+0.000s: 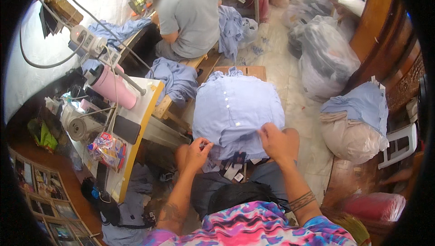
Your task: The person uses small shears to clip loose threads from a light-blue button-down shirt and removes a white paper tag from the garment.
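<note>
A light blue button-up shirt (247,103) lies spread front side up over a rounded heap between my knees, its white buttons running down the middle. At its near left corner my left hand (198,153) is closed in a pinch; a small dark thing shows by the fingertips, too small to name. My right hand (274,142), slightly blurred, has its fingers curled together at the shirt's near right edge, where the cloth is drawn into folds. Below the hem, small white tags (232,171) and dark pieces lie between my legs.
To the left, a sewing machine table (152,105) carries a pink tumbler (115,87), a phone (126,125) and a snack packet (107,151). A person in grey (192,15) sits ahead on a bench with blue cloth (172,78). Filled plastic bags (326,60) and a cloth-topped sack (353,133) stand right.
</note>
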The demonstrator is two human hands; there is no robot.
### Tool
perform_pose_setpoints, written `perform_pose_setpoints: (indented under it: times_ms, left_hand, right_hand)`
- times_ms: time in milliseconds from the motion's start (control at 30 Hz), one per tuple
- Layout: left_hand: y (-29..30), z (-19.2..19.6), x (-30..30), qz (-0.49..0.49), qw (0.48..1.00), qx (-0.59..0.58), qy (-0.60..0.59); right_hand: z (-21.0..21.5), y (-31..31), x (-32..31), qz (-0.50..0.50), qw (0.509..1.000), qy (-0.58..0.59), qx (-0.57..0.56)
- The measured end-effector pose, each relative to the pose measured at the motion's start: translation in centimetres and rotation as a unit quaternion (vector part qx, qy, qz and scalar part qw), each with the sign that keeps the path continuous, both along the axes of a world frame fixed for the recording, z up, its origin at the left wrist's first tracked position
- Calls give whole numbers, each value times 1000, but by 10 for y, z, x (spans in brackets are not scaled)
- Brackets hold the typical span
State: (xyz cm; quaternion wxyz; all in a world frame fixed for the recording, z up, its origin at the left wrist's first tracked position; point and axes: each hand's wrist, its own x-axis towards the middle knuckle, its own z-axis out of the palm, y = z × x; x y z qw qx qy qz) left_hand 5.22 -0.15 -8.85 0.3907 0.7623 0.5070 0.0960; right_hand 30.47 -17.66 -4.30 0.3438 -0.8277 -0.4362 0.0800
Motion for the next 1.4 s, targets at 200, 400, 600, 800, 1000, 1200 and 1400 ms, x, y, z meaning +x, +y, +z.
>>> perform_pose_setpoints:
  times_ms: [200, 400, 600, 800, 1000, 1200, 1400]
  left_hand:
    - [10, 15, 9, -25, 978, 192, -82]
    - [51, -20, 9, -135, 963, 194, -126]
    - [57, 115, -2, -23, 961, 187, -201]
    - [52, 182, -1, -30, 916, 349, -197]
    - [63, 216, 12, 50, 905, 351, -236]
    - [71, 350, 35, 102, 783, 491, -369]
    - [39, 436, -29, 146, 760, 560, -297]
  right_hand:
    - [-46, -20, 40, -69, 986, -76, 135]
    - [-19, 25, 33, -62, 980, 52, 181]
    - [111, 132, 54, 23, 942, 49, 330]
    - [165, 173, 59, 15, 935, -37, 353]
    - [180, 130, 65, 5, 906, -104, 411]
    - [311, 117, 69, 76, 821, -206, 527]
    - [432, 122, 45, 251, 894, 62, 367]
